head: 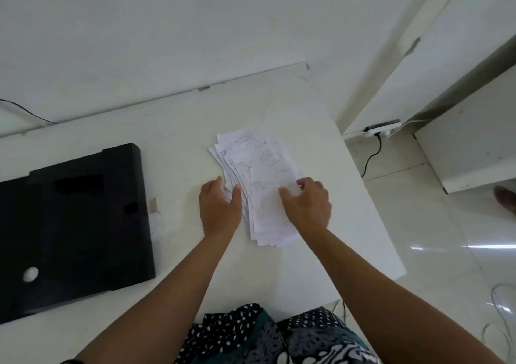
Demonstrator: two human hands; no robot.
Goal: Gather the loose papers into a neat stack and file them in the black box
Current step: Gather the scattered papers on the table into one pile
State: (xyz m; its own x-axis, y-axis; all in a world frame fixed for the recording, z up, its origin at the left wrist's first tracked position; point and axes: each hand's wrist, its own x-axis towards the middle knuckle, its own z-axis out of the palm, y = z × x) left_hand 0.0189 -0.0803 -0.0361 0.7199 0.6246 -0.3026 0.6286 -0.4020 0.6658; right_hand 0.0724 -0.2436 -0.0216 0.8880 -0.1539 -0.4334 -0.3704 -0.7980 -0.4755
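Several loose white printed papers (261, 168) lie fanned in an untidy pile on the white table (181, 145), right of centre. My left hand (220, 207) rests against the pile's left edge, thumb on the sheets. On the right side of the pile, my right hand (307, 204) presses down with its fingertips on the top sheet. The black box (75, 224) lies flat and closed at the table's left side, a hand's width from my left hand. It has a round finger hole near its front.
The table's right edge (371, 204) runs close beside my right hand, with tiled floor beyond. A white power strip (384, 130) with a black cable lies on the floor by the wall. A small beige scrap (153, 204) sits beside the box. My patterned clothing shows at the bottom.
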